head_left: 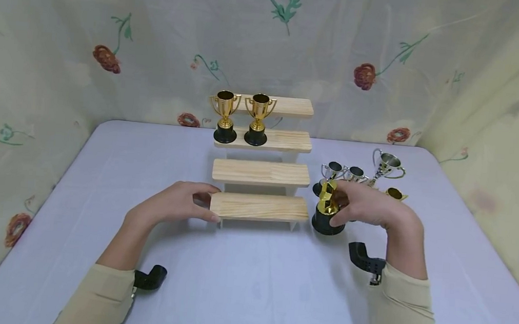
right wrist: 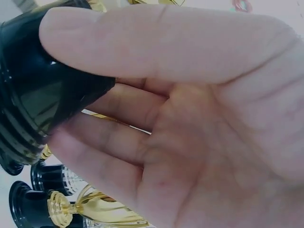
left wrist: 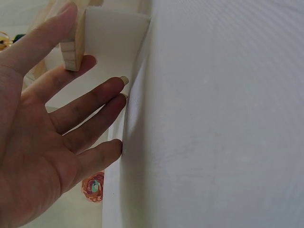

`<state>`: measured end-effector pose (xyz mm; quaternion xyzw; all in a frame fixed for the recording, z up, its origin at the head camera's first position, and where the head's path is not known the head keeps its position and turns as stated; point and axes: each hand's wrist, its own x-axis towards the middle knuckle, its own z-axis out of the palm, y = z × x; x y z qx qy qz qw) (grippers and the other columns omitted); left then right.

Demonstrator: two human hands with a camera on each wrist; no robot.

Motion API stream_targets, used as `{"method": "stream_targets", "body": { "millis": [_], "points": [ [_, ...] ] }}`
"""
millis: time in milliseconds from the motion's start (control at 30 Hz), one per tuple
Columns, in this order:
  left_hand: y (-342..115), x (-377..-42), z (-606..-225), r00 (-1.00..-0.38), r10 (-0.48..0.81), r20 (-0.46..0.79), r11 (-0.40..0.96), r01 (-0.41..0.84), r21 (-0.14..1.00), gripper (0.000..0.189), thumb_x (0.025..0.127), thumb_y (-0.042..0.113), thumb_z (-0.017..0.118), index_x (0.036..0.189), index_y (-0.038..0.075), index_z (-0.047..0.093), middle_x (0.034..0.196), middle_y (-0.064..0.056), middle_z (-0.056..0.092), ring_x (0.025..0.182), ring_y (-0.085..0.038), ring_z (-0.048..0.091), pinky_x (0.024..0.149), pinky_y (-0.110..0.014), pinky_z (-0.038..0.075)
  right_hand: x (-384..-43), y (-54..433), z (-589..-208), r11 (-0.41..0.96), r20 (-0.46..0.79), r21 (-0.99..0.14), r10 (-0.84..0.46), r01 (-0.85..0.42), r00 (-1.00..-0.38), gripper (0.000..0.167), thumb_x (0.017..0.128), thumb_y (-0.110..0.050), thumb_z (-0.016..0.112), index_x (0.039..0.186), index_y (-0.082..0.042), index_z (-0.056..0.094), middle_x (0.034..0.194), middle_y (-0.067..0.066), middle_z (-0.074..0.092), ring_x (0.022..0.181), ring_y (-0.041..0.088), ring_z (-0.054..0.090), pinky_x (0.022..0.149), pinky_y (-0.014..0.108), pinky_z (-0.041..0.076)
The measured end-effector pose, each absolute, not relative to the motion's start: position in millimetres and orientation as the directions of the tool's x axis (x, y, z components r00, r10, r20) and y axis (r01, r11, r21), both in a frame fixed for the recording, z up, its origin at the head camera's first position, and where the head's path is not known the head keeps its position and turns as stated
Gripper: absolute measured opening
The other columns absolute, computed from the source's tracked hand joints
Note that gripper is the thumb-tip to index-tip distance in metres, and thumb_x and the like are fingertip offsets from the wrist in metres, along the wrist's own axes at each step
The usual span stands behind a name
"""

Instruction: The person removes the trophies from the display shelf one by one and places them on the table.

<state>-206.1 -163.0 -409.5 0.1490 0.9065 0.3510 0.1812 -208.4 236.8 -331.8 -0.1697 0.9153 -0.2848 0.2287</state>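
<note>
My left hand (head_left: 184, 201) pinches the left end of the lowest board on a tiered wooden display stand (head_left: 260, 207); in the left wrist view the thumb and index finger (left wrist: 78, 71) lie on either side of the board's end. My right hand (head_left: 369, 205) grips a small gold trophy with a black base (head_left: 327, 222), just right of that board. The thumb presses on the black base (right wrist: 28, 71) in the right wrist view; the palm side hides part of the trophy. Two gold trophy cups, a left one (head_left: 226, 108) and a right one (head_left: 259, 111), stand on the stand's third tier up.
Behind my right hand stand two small silver cups, one (head_left: 333, 171) beside another (head_left: 355, 174), a larger silver cup (head_left: 386, 165) and a gold cup (head_left: 394, 193). A pale cloth covers the table (head_left: 230, 283). Flowered fabric (head_left: 168, 35) hangs behind it.
</note>
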Motion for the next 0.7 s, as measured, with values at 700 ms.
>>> {"method": "stream_targets", "body": {
  "millis": [700],
  "points": [
    [-163, -206, -408, -0.889, 0.397, -0.229, 0.699, 0.131, 0.703, 0.070, 0.074, 0.055, 0.080, 0.134, 0.025, 0.060, 0.121, 0.000, 0.068, 0.115, -0.018, 0.060, 0.097, -0.042, 0.047, -215, 233, -350, 0.811, -0.350, -0.537, -0.465, -0.233, -0.813, 0.037, 0.071, -0.015, 0.082, 0.092, -0.007, 0.053, 0.086, 0.006, 0.058, 0.077, 0.019, 0.052, 0.068, 0.033, 0.044]
  ]
}}
